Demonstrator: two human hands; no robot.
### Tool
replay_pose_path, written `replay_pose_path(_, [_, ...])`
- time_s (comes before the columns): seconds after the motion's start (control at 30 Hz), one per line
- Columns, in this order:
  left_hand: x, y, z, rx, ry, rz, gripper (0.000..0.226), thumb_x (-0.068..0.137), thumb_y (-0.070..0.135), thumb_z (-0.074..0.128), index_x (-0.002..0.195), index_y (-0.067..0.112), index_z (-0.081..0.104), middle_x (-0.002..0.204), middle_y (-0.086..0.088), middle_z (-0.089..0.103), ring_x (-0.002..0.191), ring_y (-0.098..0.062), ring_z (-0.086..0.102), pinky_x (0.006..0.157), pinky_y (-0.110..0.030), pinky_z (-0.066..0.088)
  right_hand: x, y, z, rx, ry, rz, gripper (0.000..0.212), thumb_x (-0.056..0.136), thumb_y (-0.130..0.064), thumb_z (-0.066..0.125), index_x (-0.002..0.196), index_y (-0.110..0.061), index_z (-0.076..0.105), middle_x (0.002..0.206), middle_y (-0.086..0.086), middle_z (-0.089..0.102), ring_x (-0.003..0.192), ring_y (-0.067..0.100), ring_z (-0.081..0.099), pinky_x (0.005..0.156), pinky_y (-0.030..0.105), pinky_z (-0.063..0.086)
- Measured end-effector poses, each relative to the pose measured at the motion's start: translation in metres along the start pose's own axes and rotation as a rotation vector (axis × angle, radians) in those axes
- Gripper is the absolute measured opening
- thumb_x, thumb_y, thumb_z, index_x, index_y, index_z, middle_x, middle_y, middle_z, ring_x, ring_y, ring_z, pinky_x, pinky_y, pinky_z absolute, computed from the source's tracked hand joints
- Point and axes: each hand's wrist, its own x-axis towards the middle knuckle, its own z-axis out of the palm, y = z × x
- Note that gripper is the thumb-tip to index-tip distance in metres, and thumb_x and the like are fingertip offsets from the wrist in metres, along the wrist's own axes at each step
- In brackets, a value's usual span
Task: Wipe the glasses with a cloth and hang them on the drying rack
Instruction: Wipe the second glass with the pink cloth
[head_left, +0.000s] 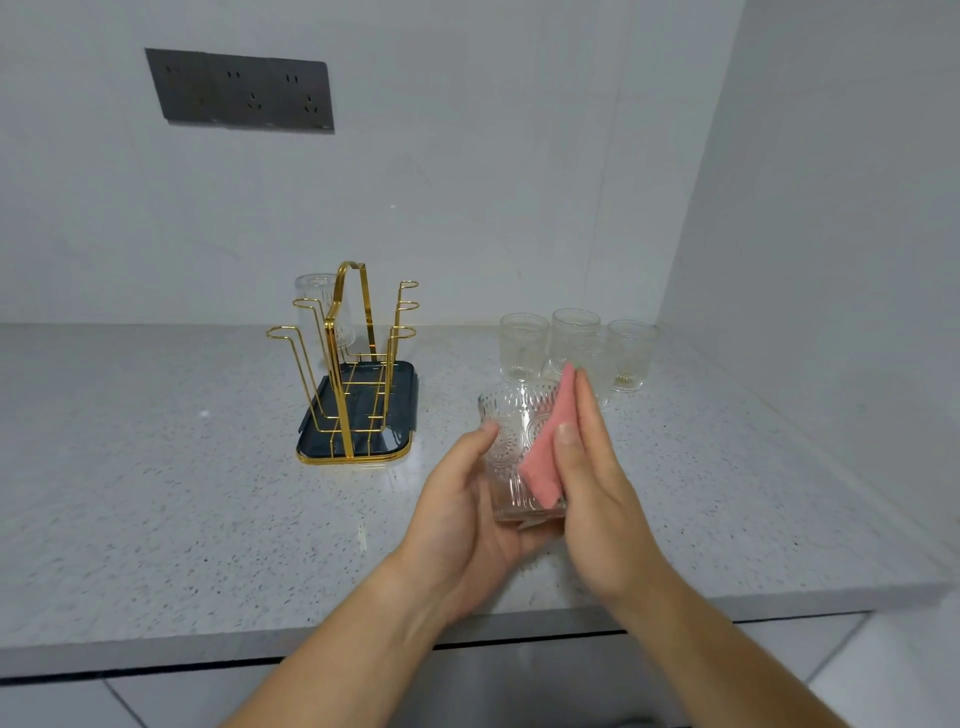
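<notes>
While left hand (467, 519) cups glass (511, 431), straight-fingered right hand (597, 499) presses cloth (545, 457).

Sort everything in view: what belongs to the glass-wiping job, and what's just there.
Job: held glass, pink cloth, left hand, right hand, gold drying rack, hung glass, waiting glasses.
Just there: wall socket panel, speckled countertop.
</notes>
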Motion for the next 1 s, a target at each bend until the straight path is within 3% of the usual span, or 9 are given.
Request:
replay_pose_path(0.17, [0.002,0.005,-0.003,0.021,0.001,0.006,0.053,0.101,0.047,0.054,0.140,0.014,0.064,0.140,-0.013,0.067,0.131,-0.027,0.063,0.117,-0.047,0.042,-0.022,0.011,0.008,-0.144,-0.066,-0.115,0.059,0.105,-0.044,0.027,0.160,-0.041,0.007,0.163,-0.040,0.004,0.149,-0.020,0.003,0.122,0.010,0.008])
replay_pose_path(0.27, [0.001,0.001,-0.008,0.033,0.013,-0.001,0.057,0.096,0.044,0.063,0.143,0.012,0.059,0.141,-0.022,0.063,0.122,-0.032,0.066,0.100,-0.052,0.056,-0.020,0.012,0.002,-0.124,-0.031,-0.112,0.056,0.105,-0.043,0.030,0.159,-0.042,0.017,0.160,-0.039,0.020,0.145,-0.022,0.018,0.119,0.006,0.017])
replay_pose_path(0.37, [-0.001,-0.006,-0.011,0.073,-0.034,-0.018,0.069,0.088,0.042,0.077,0.143,0.006,0.054,0.135,-0.026,0.065,0.111,-0.037,0.068,0.093,-0.056,0.058,-0.001,-0.003,-0.012,0.071,0.064,0.037,0.042,0.107,-0.043,0.032,0.147,-0.045,0.041,0.125,-0.024,0.060,0.096,-0.019,0.061,0.082,-0.001,0.047])
replay_pose_path(0.47, [-0.003,-0.006,-0.014,0.078,-0.084,-0.008,0.073,0.076,0.038,0.088,0.136,0.006,0.061,0.126,-0.022,0.069,0.103,-0.033,0.070,0.091,-0.057,0.059,0.014,-0.018,-0.031,0.050,0.135,-0.014,0.023,0.110,-0.032,0.034,0.118,-0.022,0.053,0.081,-0.001,0.058,0.064,0.010,0.050,0.055,0.007,0.044])
replay_pose_path(0.53, [-0.003,-0.004,-0.014,0.101,-0.131,-0.001,0.068,0.072,0.040,0.091,0.129,0.010,0.069,0.122,-0.019,0.071,0.101,-0.031,0.070,0.086,-0.051,0.061,0.020,-0.023,-0.038,0.007,0.065,-0.081,0.023,0.110,-0.025,0.035,0.101,-0.015,0.054,0.076,-0.013,0.061,0.068,0.002,0.056,0.067,0.004,0.046])
replay_pose_path(0.63, [0.000,-0.001,-0.013,0.090,-0.133,0.003,0.066,0.065,0.047,0.094,0.119,0.014,0.076,0.114,-0.018,0.072,0.096,-0.030,0.069,0.078,-0.043,0.063,0.023,-0.026,-0.044,-0.189,-0.095,-0.148,0.032,0.106,-0.039,0.038,0.097,-0.030,0.068,0.109,-0.013,0.057,0.100,-0.009,0.060,0.097,0.016,0.049])
replay_pose_path(0.77, [-0.004,0.004,-0.012,0.075,-0.079,0.008,0.037,0.082,0.042,0.073,0.108,0.018,0.082,0.112,-0.019,0.073,0.094,-0.031,0.069,0.071,-0.040,0.063,0.023,-0.029,-0.055,-0.287,-0.180,-0.195,0.030,0.101,-0.044,0.044,0.104,-0.029,0.069,0.096,-0.010,0.066,0.088,0.006,0.063,0.079,0.023,0.051])
replay_pose_path(0.93, [-0.005,0.009,-0.019,0.104,-0.011,0.028,0.082,0.079,0.041,0.080,0.143,0.001,0.047,0.127,-0.027,0.064,0.104,-0.040,0.063,0.068,-0.044,0.064,0.025,-0.046,-0.073,-0.418,-0.411,-0.161,0.029,0.097,-0.058,0.056,0.102,-0.034,0.071,0.093,-0.013,0.070,0.090,0.008,0.065,0.088,0.028,0.053])
replay_pose_path(1.0, [-0.005,0.009,-0.020,0.121,-0.035,0.026,0.078,0.082,0.040,0.078,0.141,-0.001,0.048,0.128,-0.028,0.064,0.101,-0.039,0.062,0.067,-0.043,0.063,0.027,-0.048,-0.075,-0.484,-0.516,-0.122,0.031,0.089,-0.059,0.066,0.105,-0.034,0.072,0.101,-0.010,0.073,0.099,0.014,0.068,0.095,0.035,0.054])
